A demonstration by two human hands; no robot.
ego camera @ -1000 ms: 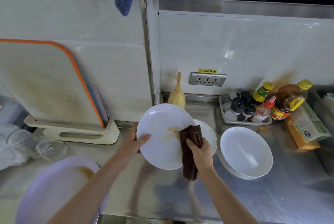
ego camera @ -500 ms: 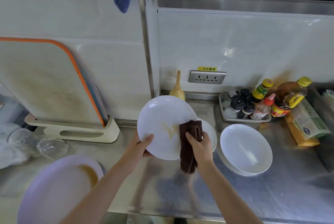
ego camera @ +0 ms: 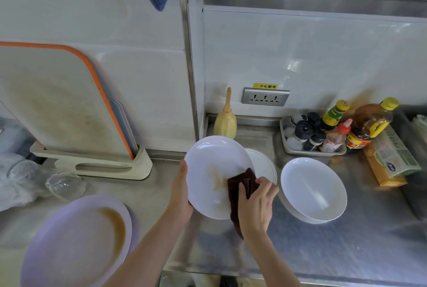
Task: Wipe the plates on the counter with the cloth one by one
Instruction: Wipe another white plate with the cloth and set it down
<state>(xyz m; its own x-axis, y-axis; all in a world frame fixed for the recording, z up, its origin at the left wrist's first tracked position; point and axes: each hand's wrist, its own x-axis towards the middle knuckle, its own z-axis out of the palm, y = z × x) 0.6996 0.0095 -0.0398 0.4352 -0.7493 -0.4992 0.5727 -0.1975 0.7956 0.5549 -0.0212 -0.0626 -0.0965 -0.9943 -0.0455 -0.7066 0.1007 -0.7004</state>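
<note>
— Above the steel worktop, what's that white plate doing?

— It's held up, tilted, clear of the surface. The left hand grips its left rim, thumb on the front edge, the other fingers hidden behind it.

— And the cloth?

— The brown cloth is bunched in the right hand, whose fingers are curled around it, pressing it on the plate's lower right part, just beside a yellowish smear. Its tail hangs below the rim.

— Any more plates?

— A smaller white plate lies on the worktop behind the raised one. Right of it sits a deep white dish, stacked on another. Near left, a lilac plate carries a brown stain. A tray of seasoning bottles stands against the back wall.
</note>
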